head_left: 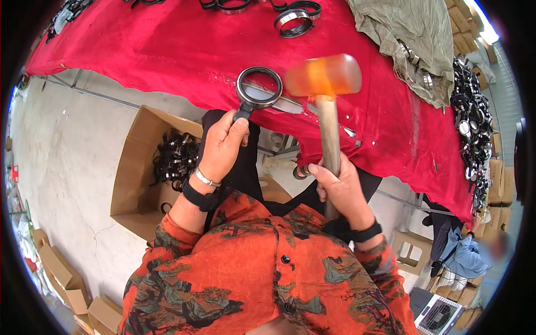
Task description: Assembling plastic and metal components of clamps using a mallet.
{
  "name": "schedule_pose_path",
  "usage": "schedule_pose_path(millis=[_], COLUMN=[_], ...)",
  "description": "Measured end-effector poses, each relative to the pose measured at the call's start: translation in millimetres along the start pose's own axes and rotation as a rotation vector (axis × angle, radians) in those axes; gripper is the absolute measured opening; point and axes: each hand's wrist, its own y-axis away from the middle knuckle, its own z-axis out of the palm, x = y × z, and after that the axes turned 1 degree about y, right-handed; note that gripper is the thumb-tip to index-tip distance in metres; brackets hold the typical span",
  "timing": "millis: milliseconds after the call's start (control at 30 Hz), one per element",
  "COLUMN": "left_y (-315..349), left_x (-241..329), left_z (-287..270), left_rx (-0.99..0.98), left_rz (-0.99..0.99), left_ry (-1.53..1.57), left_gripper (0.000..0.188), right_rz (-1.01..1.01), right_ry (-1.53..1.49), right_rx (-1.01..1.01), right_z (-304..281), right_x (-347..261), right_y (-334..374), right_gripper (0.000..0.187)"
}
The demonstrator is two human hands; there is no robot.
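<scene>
My left hand (pixel 222 146) is closed on the short black tail of a round metal ring with a black lining (pixel 238 89). I hold this ring upright at the near edge of the red cloth, and a flat metal strip (pixel 290 106) shows through and beside it. Wrapped round the wooden handle of a mallet (pixel 329 131) is my right hand (pixel 341 187). The mallet's amber head is raised to the right of the ring, apart from it and slightly blurred.
A red-covered table (pixel 167 44) carries metal-and-black rings (pixel 295 23) at its far side. Grey-green cloth (pixel 413 39) partly covers more, beside a heap (pixel 472 128) at the right. An open cardboard box (pixel 131 173) holds several black rings at left. A co-worker in blue (pixel 466 254) is at right.
</scene>
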Motion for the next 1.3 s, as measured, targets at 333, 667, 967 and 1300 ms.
schedule_pose_path(millis=[333, 667, 967, 1300], left_y=[-4.1, -6.5, -8.7, -8.1], left_x=[-3.9, -7.1, -18.7, -13.3], left_z=[6.3, 4.4, -1.7, 3.8], left_rx=[0.068, 0.116, 0.103, 0.14], left_rz=[-0.002, 0.031, -0.024, 0.024], left_ry=[0.018, -0.021, -0.198, -0.118], left_gripper=[0.027, 0.028, 0.03, 0.034], right_rz=[-0.425, -0.548, -0.339, -0.057], right_ry=[0.469, 0.448, 0.444, 0.418], right_rx=[0.132, 0.055, -0.077, -0.077], right_z=[5.3, 22.5, 38.6, 18.4], right_x=[-7.6, -56.6, -102.1, -109.5], right_y=[18.4, 15.1, -21.4, -52.8], right_gripper=[0.031, 0.035, 0.037, 0.035])
